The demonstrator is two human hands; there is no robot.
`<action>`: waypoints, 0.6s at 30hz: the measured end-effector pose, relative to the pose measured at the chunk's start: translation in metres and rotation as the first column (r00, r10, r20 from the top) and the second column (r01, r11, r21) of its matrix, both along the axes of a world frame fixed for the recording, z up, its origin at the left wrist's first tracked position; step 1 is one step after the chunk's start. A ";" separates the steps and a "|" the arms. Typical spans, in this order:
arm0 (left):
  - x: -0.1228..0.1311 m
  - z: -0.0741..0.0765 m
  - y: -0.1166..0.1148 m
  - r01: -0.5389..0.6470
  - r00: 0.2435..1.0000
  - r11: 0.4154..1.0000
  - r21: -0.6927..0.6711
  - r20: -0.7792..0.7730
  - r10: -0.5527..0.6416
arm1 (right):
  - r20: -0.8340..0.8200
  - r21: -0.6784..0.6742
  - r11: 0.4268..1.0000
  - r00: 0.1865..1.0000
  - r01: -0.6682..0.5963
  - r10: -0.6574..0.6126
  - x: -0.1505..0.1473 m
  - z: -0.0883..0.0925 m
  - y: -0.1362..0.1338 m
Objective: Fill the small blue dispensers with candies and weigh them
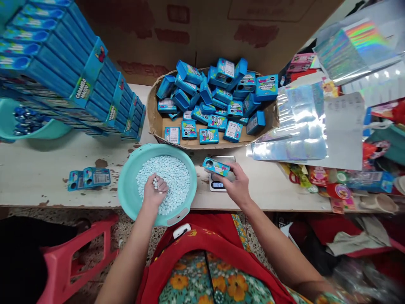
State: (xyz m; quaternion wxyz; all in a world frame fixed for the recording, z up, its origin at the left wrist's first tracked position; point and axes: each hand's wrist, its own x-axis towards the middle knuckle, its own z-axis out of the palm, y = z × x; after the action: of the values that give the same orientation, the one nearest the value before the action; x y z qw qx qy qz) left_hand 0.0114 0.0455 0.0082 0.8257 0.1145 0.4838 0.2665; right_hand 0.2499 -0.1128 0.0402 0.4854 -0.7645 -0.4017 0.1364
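My left hand (154,191) is cupped in a teal basin (128,185) of small white candies (172,177), fingers closed round a few of them. My right hand (236,183) holds a small blue candy box (216,166) over a little digital scale (219,182) on the white table. A cardboard tray (157,122) behind holds several more of the same blue boxes (218,97), piled loosely.
Tall stacks of blue boxes (72,71) stand at the left, with a second teal basin (19,131) behind and two boxes (89,177) lying on the table. Holographic bags (294,126) and assorted packets clutter the right. A red stool (76,257) stands at lower left.
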 end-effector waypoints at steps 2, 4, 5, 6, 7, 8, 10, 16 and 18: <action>0.008 0.026 0.001 -0.067 0.996 0.994 0.089 0.061 0.061 | 0.019 0.016 0.992 0.992 -0.129 0.128 -0.022 0.015 0.007; 0.018 0.056 0.000 -0.121 0.990 0.971 0.206 0.094 0.104 | 0.030 0.013 0.967 0.967 -0.254 0.254 -0.045 0.018 0.017; 0.024 0.069 -0.002 -0.152 0.987 0.950 0.273 0.093 0.131 | 0.035 0.006 0.953 0.952 -0.304 0.304 -0.055 0.016 0.023; 0.029 0.079 -0.004 -0.179 0.984 0.920 0.347 0.083 0.160 | 0.041 -0.001 0.939 0.938 -0.344 0.344 -0.064 0.013 0.028; 0.033 0.087 -0.006 -0.198 0.980 0.885 0.421 0.064 0.189 | 0.047 -0.009 0.928 0.927 -0.372 0.372 -0.072 0.010 0.033; 0.037 0.091 -0.008 -0.207 0.976 0.848 0.488 0.039 0.216 | 0.050 -0.014 0.921 0.919 -0.390 0.390 -0.079 0.007 0.037; 0.042 0.092 -0.013 -0.200 0.966 0.786 0.584 -0.018 0.258 | 0.048 -0.018 0.911 0.910 -0.412 0.413 -0.087 0.004 0.043; 0.047 0.084 -0.017 -0.231 0.933 0.724 0.650 -0.064 0.354 | 0.026 -0.007 0.910 0.910 -0.414 0.414 -0.092 0.006 0.047; 0.049 0.088 -0.014 -0.249 0.941 0.746 0.618 -0.028 0.337 | 0.011 0.007 0.916 0.916 -0.401 0.401 -0.091 0.004 0.048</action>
State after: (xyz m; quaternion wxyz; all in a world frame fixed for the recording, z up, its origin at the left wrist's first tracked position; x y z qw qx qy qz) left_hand 0.0604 0.0319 0.0962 0.6577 0.3132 0.4403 0.5249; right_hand 0.1588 -0.0647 0.0444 0.4487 -0.6646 -0.5524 0.2276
